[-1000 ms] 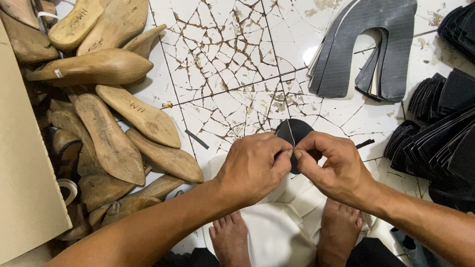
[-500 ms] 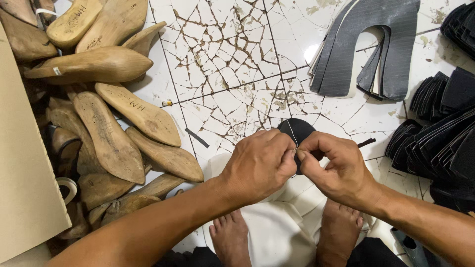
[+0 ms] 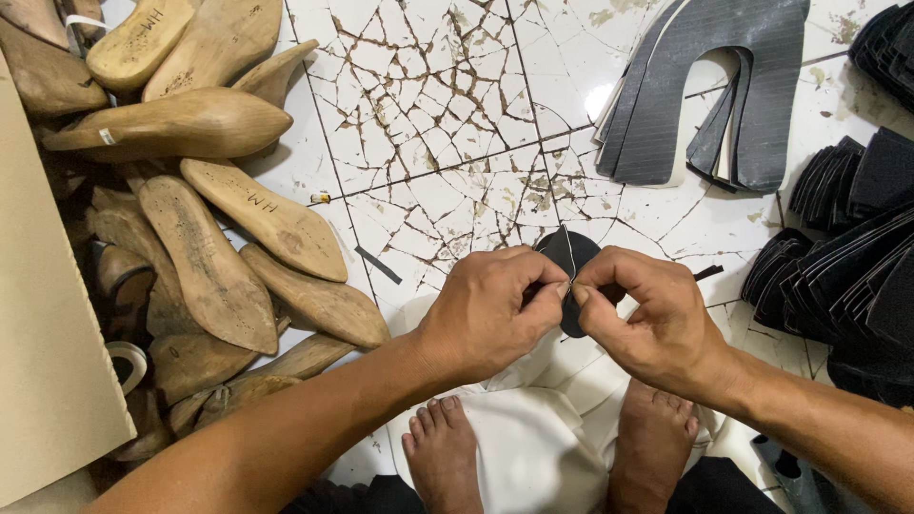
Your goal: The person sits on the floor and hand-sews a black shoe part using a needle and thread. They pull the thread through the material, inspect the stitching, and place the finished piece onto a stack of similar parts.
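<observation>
My left hand (image 3: 490, 309) and my right hand (image 3: 643, 319) meet over a small dark rounded piece of shoe material (image 3: 568, 257). Both hands pinch it between thumb and fingers, fingertips almost touching. A thin pale line runs down the piece's middle. Most of the piece is hidden behind my fingers. My bare feet (image 3: 447, 457) rest on white sheets (image 3: 533, 438) on the floor below my hands.
A heap of wooden shoe lasts (image 3: 205, 257) lies at the left beside a tan cardboard sheet (image 3: 43, 333). Grey U-shaped cut uppers (image 3: 705, 86) lie at the top right. Stacks of dark cut pieces (image 3: 847, 257) fill the right edge. The floor is cracked white tile (image 3: 428, 114).
My hands stay in nearly the same place; the fingers shift slightly on the dark piece.
</observation>
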### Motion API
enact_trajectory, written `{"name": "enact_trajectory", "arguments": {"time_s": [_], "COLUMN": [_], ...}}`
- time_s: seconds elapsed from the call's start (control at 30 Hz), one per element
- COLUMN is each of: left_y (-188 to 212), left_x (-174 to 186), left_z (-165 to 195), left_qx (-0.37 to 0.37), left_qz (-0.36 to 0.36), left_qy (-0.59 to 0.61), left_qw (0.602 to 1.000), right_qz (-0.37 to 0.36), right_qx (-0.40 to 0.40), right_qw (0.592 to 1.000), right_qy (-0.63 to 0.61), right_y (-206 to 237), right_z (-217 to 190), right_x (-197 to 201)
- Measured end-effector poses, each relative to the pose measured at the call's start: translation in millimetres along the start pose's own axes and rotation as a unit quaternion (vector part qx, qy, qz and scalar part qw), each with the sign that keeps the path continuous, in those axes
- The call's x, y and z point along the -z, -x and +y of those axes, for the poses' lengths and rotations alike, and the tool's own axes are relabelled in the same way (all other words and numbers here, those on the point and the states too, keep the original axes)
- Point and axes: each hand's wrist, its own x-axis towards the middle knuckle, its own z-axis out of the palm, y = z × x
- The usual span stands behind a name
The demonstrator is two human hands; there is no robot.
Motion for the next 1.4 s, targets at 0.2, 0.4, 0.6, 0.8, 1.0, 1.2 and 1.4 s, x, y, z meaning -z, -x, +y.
{"name": "enact_trajectory", "arguments": {"time_s": [0.2, 0.4, 0.6, 0.8, 1.0, 1.2, 1.4], "left_y": [0, 0, 0, 1, -2, -3, -6], "left_x": [-1, 5, 0, -5, -2, 8, 9], "left_z": [2, 2, -1, -3, 1, 3, 3], "left_qx": [0.025, 0.076, 0.023, 0.041, 0.076, 0.076, 0.009], "left_qz": [-0.008, -0.045, -0.021, -0.014, -0.022, -0.047, -0.037], "left_qy": [-0.025, 0.052, 0.020, 0.037, 0.063, 0.040, -0.024], "left_qw": [0.999, 0.995, 0.999, 0.998, 0.995, 0.995, 0.999], "right_qz": [0.008, -0.001, -0.008, 0.003, 0.006, 0.003, -0.008], "right_qx": [0.103, 0.042, 0.032, 0.046, 0.033, 0.000, 0.030], "right_qw": [0.995, 0.999, 0.999, 0.999, 0.999, 0.999, 0.999], "right_qy": [0.013, -0.003, -0.016, -0.019, -0.034, -0.035, 0.016], "right_y": [0, -1, -1, 0, -2, -4, -7], "right_z": [0, -2, -1, 4, 5, 1, -1], "right_x": [-2, 3, 2, 1, 3, 4, 5]}}
